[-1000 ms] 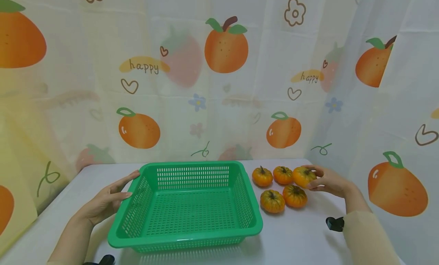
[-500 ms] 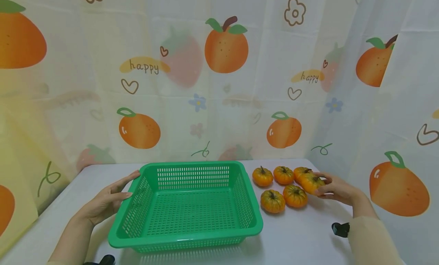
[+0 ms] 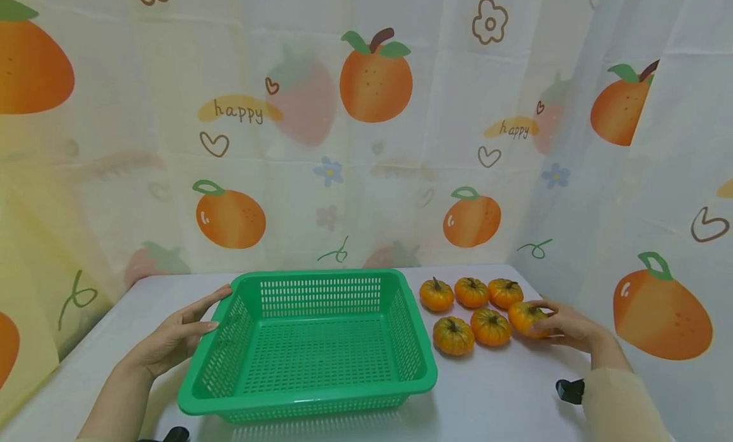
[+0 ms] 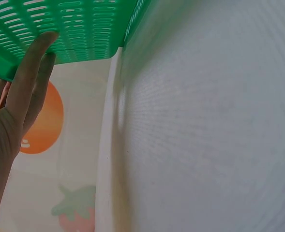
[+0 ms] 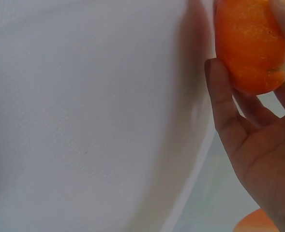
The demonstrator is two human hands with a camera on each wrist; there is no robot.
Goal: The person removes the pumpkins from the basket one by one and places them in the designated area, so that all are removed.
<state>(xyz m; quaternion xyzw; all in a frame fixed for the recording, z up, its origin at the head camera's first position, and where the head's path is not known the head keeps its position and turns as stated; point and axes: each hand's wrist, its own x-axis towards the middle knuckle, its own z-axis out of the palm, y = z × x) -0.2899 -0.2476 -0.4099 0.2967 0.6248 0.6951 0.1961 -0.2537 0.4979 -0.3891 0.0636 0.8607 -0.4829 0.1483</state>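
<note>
A green plastic basket (image 3: pixel 321 353) with slotted walls stands on the white table, nothing inside it. My left hand (image 3: pixel 174 334) is at its left side, fingertips against the outer wall just under the rim; the left wrist view shows straight fingers (image 4: pixel 28 77) on the slots. To the right of the basket, small orange pumpkins lie in two rows. My right hand (image 3: pixel 572 324) grips the rightmost front pumpkin (image 3: pixel 522 317) from its right side, thumb and fingers around it. In the right wrist view this pumpkin (image 5: pixel 251 43) sits between thumb and fingers, close over the table.
Three pumpkins form the back row: a left one (image 3: pixel 436 296), a middle one (image 3: pixel 471 293) and a right one (image 3: pixel 506 294). Two others, a greenish one (image 3: pixel 453 337) and an orange one (image 3: pixel 490 328), lie in front. A fruit-print curtain (image 3: pixel 355 194) hangs behind the table.
My right hand has moved a pumpkin from over the back row rightward and down to the right end of the front row. The left hand and basket have stayed in place.
</note>
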